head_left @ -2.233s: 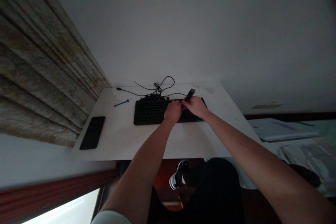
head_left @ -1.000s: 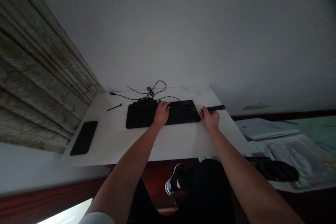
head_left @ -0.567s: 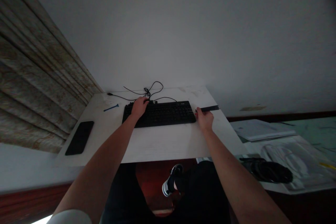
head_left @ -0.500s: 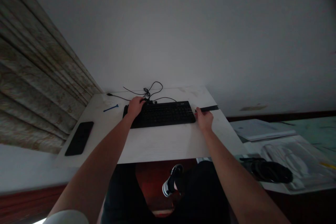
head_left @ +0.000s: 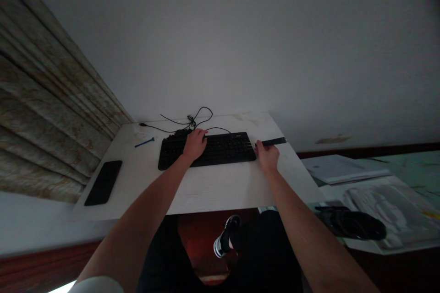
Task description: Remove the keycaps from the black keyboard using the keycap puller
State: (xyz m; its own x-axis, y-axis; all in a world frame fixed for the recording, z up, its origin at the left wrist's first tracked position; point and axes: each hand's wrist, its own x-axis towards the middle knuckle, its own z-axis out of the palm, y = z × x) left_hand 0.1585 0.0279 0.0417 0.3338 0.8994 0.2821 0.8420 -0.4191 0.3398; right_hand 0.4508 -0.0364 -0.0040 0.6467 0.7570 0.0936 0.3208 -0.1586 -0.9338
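A black keyboard (head_left: 223, 151) lies on the white desk. Over its middle is my left hand (head_left: 195, 143), palm down, fingers stretched toward the back edge and slightly apart; I see nothing in them. Small black pieces, apparently loose keycaps (head_left: 177, 135), are heaped along the keyboard's back left edge. At the right end, my right hand (head_left: 267, 156) is closed on a wire keycap puller (head_left: 273, 142) with a long black handle. Its thin wire prongs reach left over the keyboard's right end. Whether they touch a key is too small to tell.
A black cable (head_left: 192, 122) lies coiled behind the keyboard. To the left are a small blue tool (head_left: 144, 142) and a black phone (head_left: 103, 183). Right of the desk, papers (head_left: 343, 169) and a dark bundle (head_left: 354, 224) lie lower down. A curtain (head_left: 51, 100) hangs at left.
My left hand has moved right, from the back left of the keyboard to over its middle, uncovering the left keys. My right hand keeps the keycap puller in nearly the same place.
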